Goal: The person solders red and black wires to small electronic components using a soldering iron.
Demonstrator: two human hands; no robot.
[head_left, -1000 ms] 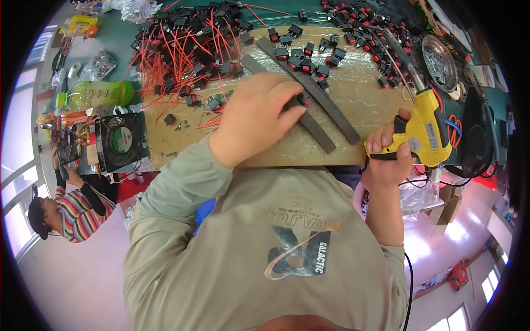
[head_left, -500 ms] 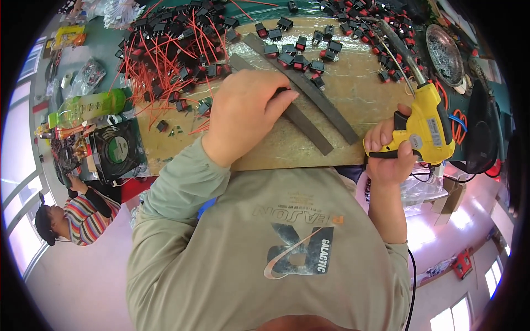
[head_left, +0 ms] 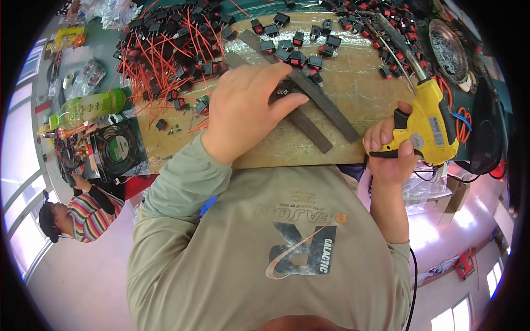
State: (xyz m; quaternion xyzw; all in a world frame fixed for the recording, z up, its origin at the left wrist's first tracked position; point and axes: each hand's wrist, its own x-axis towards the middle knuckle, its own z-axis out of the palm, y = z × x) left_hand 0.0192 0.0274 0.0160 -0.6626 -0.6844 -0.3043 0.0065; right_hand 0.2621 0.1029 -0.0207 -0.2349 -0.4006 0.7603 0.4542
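My left hand point(head_left: 243, 113) hovers over two dark flat metal bars, the nearer bar point(head_left: 310, 132) and the farther bar point(head_left: 324, 105). Its thumb and forefinger are spread apart. Between them a small black rocker switch point(head_left: 283, 90) shows metal terminals facing up, set in the gap between the bars; the other fingers are hidden under the hand. My right hand point(head_left: 389, 146) is wrapped round the handle of a yellow soldering gun point(head_left: 429, 124), its forefinger near the black trigger. The gun's metal tip points away toward the far pile of switches.
Switches with red wires point(head_left: 171, 49) are heaped at the far left, and loose red-and-black switches point(head_left: 298, 55) lie beyond the bars. A round metal dish point(head_left: 448, 49) stands far right. At left are a green bottle point(head_left: 91, 107), a fan point(head_left: 116, 149) and another person point(head_left: 83, 215).
The thumb and forefinger of my left hand have parted, baring the switch's terminals. My right hand keeps the soldering gun in almost the same place.
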